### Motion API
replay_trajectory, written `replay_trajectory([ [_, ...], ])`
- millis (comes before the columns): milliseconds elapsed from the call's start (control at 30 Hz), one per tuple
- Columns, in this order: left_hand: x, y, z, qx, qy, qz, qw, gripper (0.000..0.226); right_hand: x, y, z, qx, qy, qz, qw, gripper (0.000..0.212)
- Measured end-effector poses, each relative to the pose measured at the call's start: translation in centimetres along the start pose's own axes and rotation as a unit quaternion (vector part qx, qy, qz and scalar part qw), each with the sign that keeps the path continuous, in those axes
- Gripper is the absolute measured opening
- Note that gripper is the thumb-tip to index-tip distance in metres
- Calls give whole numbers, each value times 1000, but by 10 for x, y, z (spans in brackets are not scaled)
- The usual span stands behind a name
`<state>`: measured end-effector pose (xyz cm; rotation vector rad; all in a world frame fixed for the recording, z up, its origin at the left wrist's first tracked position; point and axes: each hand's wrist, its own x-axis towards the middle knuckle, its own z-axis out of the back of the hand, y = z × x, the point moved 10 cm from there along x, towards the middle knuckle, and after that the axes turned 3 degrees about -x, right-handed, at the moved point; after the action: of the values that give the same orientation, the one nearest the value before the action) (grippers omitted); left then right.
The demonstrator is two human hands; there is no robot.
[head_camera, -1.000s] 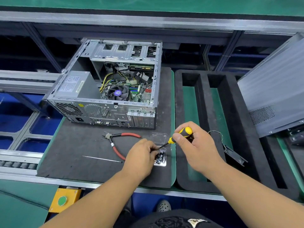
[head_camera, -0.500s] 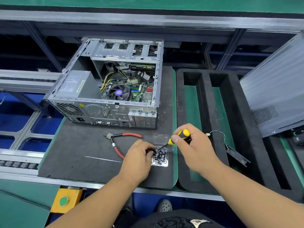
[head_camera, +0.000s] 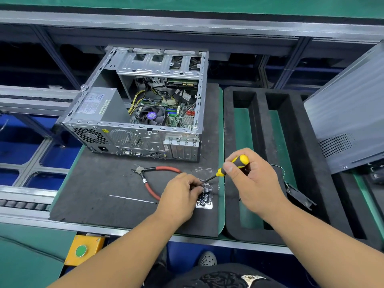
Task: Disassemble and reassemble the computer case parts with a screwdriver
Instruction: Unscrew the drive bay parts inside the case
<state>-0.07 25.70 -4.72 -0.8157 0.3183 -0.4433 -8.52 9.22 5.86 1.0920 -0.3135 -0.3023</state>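
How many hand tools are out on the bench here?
2. A yellow-and-black screwdriver is held in the right hand. Red-handled cutters lie on the black mat, in front of the open computer case. Others may be hidden from view.

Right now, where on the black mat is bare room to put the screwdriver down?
Bare mat lies left of the red-handled cutters, between the computer case and the thin white tie. Around the screw tray it is crowded by both hands.
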Motion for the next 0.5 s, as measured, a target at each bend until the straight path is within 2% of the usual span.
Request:
replay_trajectory([
  [133, 0, 17, 8, -80, -23, 39, 996, 15, -2, 1, 8, 18, -13, -3, 1000, 13],
  [233, -2, 33, 13, -198, -42, 99, 974, 18, -4, -4, 5, 11, -3, -14, 1000, 14],
  [333, -8, 47, 7, -351, -33, 181, 918, 28, -9, -13, -2, 12, 2, -27, 1000, 16],
  [400, -12, 47, 1, -445, -20, 207, 871, 24, -11, -17, -8, 12, 8, -31, 999, 18],
  [500, -15, 47, -2, -528, -16, 238, 816, 18, -13, -21, -16, 2, 21, -32, 999, 19],
])
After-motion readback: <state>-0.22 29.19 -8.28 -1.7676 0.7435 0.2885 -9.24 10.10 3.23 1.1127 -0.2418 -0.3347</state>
